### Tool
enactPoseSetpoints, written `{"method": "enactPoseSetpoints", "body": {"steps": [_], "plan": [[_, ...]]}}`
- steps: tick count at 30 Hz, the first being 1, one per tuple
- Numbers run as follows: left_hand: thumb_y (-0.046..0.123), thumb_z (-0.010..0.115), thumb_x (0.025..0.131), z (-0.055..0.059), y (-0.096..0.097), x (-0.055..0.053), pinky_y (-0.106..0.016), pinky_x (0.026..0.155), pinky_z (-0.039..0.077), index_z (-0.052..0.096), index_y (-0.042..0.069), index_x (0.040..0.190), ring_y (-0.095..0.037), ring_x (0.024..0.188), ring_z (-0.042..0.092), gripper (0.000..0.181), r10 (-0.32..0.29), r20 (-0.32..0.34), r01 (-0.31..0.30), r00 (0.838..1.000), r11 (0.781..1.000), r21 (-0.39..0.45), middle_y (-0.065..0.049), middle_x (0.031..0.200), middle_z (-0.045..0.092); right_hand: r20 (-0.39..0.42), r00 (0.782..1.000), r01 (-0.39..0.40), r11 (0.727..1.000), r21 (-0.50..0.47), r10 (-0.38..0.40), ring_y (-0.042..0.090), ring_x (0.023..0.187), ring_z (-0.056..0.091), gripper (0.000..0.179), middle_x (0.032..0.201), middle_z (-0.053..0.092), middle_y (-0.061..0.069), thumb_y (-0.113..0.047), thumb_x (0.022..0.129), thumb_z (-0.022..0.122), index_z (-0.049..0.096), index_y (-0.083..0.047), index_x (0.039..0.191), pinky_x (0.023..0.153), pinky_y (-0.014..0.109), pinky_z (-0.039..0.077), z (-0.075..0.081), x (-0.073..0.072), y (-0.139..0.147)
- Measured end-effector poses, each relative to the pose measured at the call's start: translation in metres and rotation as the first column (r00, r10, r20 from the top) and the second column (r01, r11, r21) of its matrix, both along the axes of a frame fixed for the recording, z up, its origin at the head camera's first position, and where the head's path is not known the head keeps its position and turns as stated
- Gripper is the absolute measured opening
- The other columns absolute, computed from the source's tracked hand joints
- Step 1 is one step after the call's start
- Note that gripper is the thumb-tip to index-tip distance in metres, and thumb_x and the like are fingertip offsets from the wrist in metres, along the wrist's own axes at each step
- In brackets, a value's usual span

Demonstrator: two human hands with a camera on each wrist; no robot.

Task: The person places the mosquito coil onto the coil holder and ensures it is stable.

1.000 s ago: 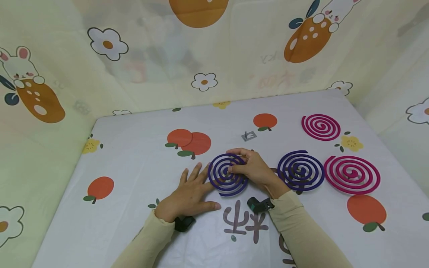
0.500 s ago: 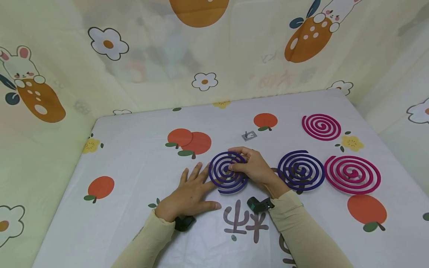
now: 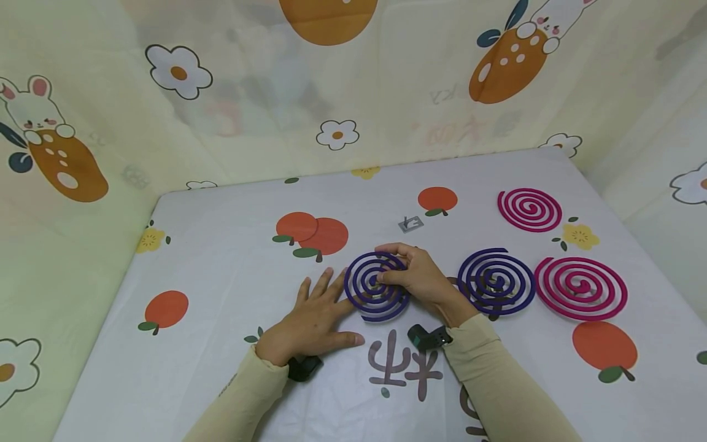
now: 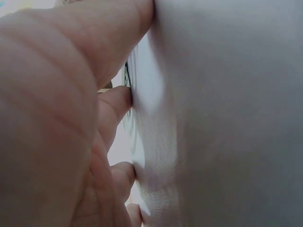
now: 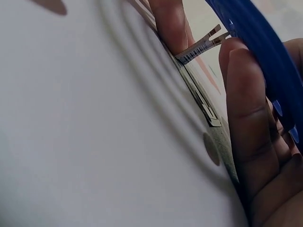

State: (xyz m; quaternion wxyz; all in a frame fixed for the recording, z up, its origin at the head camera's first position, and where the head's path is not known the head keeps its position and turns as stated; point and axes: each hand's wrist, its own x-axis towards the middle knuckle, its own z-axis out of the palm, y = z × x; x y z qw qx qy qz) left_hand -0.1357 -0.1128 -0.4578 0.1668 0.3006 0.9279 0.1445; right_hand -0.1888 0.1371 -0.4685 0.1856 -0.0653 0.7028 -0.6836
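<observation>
While your left hand (image 3: pixel 309 325) is resting on the white tablecloth (image 3: pixel 221 276), its fingers spread apart, your right hand (image 3: pixel 417 276) is pinching the blue spiral coil (image 3: pixel 372 282) near its centre, keeping it raised above a small metal stand (image 5: pixel 193 53).

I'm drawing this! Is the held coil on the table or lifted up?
Lifted: the right hand pinches the coil, and the right wrist view shows a gap between it and the table.
</observation>
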Motion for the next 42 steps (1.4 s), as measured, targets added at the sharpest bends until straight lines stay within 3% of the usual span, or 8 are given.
{"method": "enactPoseSetpoints", "body": {"steps": [18, 42], "plan": [[0.066, 0.066, 0.092, 0.0009, 0.0003, 0.0007, -0.072, 0.121, -0.001, 0.036, 0.033, 0.163, -0.041, 0.16, -0.005, 0.084, 0.01, 0.012, -0.01, 1.0, 1.0, -0.003, -0.009, 0.176, 0.006, 0.015, 1.0, -0.007, 1.0, 0.025, 0.006, 0.017, 0.105, 0.07, 0.055, 0.128, 0.069, 0.024, 0.005, 0.09, 0.074, 0.058, 0.0, 0.142, 0.085, 0.024, 0.058, -0.0007, -0.0002, -0.0011], [0.065, 0.066, 0.093, 0.0007, 0.0003, 0.0, -0.072, 0.121, -0.001, 0.036, 0.033, 0.163, -0.041, 0.16, -0.005, 0.083, 0.009, 0.013, -0.009, 1.0, 1.0, -0.007, -0.01, 0.176, 0.006, -0.034, 0.999, -0.005, 0.999, 0.054, 0.007, 0.02, 0.105, 0.068, 0.056, 0.126, 0.069, 0.025, 0.002, 0.089, 0.077, 0.058, 0.003, 0.141, 0.085, 0.021, 0.056, -0.0039, -0.0011, -0.0036]]}}
